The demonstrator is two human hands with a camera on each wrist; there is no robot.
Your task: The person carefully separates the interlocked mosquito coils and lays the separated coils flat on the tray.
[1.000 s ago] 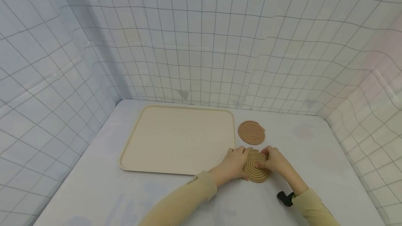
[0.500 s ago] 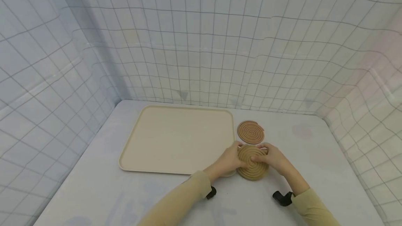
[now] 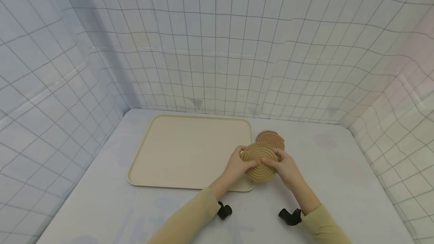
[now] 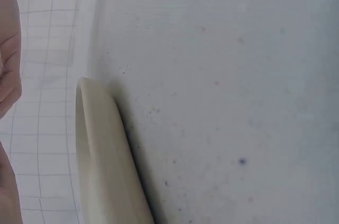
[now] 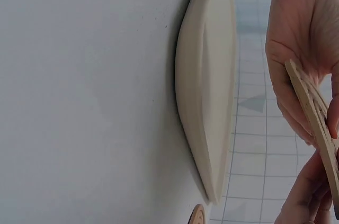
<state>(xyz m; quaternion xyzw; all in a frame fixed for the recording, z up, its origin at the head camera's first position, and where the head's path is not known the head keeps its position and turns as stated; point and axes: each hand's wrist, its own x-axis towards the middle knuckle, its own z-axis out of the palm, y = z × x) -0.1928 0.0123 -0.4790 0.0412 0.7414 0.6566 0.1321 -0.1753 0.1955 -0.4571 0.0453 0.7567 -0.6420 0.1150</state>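
A round tan coaster (image 3: 259,173) with a spiral pattern is lifted above the table, over the tray's right edge. Its left side is gripped by my left hand (image 3: 235,168), thumb on the face and fingers behind. My right hand (image 3: 286,169) grips the opposite side, its thumb meeting the other near the centre. Edge-on in the right wrist view, the coaster (image 5: 313,118) tilts between both hands. Behind it, a reddish-brown spiral coaster (image 3: 270,138) lies on the table, partly covered. Only slices of the hands show in the left wrist view.
A cream rectangular tray (image 3: 190,150) with a low rim lies on the white table (image 3: 325,176), left of the coasters. Gridded white sheeting (image 3: 217,48) encloses the back and sides. Black wrist cameras (image 3: 290,217) hang below the sleeves.
Both hands have raised the tan coaster off the table and moved it left and away from the body, toward the tray. The left thumb has come onto its face. The reddish-brown coaster stays put.
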